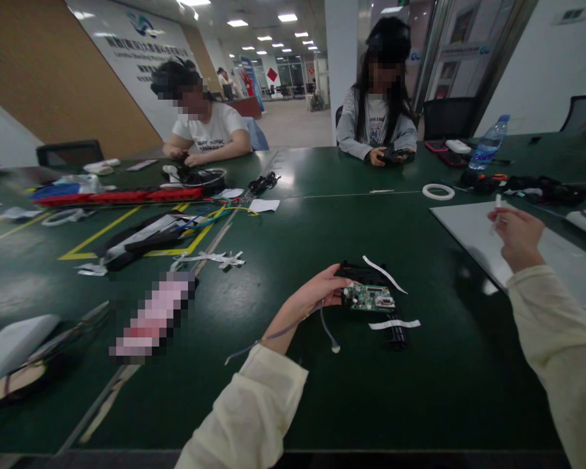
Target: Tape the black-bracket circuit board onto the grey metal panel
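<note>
Gripping the left end of the circuit board (370, 298), four o'clock in my view, my left hand (328, 287) is half curled; grey cable (328, 327) at the board's eight. White strip (385, 273) at its one, second strip (395, 324) at its five, lying across a black part (399, 337). White ring (438, 197) between two and three. White panel (469, 225) at three; over it I've got my right hand (520, 236), nearly closed, pinching a small white stick (498, 203).

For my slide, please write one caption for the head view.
Left fingers hold a circuit board; right fingers hold a white piece over a white panel.
</note>
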{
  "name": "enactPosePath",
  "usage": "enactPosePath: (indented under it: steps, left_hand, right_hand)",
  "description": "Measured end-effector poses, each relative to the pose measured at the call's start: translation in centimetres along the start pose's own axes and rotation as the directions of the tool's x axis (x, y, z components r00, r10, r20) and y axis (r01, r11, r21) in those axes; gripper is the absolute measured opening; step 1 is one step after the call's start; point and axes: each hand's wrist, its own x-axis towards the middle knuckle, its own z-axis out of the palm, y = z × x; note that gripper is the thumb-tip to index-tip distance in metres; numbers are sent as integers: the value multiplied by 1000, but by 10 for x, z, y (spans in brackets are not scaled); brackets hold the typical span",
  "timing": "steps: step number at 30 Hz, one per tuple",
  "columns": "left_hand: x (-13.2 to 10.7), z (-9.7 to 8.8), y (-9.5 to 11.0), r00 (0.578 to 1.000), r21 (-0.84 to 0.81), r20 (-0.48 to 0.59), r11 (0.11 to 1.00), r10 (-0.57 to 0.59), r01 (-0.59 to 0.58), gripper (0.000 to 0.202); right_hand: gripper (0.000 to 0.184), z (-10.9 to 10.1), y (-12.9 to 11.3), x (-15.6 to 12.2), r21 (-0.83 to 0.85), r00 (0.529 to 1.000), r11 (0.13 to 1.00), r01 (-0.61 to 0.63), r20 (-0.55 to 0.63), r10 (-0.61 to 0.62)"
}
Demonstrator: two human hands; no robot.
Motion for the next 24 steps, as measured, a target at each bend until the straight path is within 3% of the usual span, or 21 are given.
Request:
enactPosePath:
  steps: [2, 4, 5, 7, 9, 10, 12, 15, 18, 24]
  left_hand:
    - [0, 0, 0, 1000, 4, -10, 1000, 1, -1, 51]
    - [0, 0, 0, 1000, 4, -9, 1000, 8, -8, 50]
    - [0, 0, 0, 1000, 2, -5, 1000, 13, -13, 49]
    - [1, 1, -1, 1000, -6, 12, 1000, 26, -26, 49]
    - [3, 0, -3, 999, -21, 20, 999, 48, -48, 49]
    - [4, -1, -5, 998, -27, 16, 998, 59, -59, 47]
    - [5, -6, -11, 997, -20, -9, 996, 81, -81, 38]
    - [5, -15, -21, 992, 25, -39, 993, 117, -116, 22]
    - [3, -20, -26, 989, 41, -45, 989, 141, -140, 15]
    - [-1, -20, -25, 983, 48, -95, 987, 156, -152, 46]
  right_hand:
    - [13, 15, -7, -22, 35, 990, 999, 23, 142, -27]
    - [10, 33, -12, -55, 26, 934, 1000, -17, 357, 6]
    - [14, 43, -14, -76, 11, 872, 999, -39, 489, 29]
    - [21, 63, -14, -120, -35, 611, 995, -99, 786, 88]
    - [22, 81, -10, -163, -74, 429, 988, -139, 894, 127]
    - [22, 90, -6, -182, -91, 368, 983, -160, 918, 145]
    - [20, 103, 3, -212, -128, 291, 973, -191, 940, 181]
    - [17, 115, 15, -238, -200, 217, 950, -238, 943, 253]
    - [17, 118, 17, -246, -240, 196, 947, -213, 939, 282]
    - [18, 114, 13, -246, -312, 194, 944, -104, 925, 327]
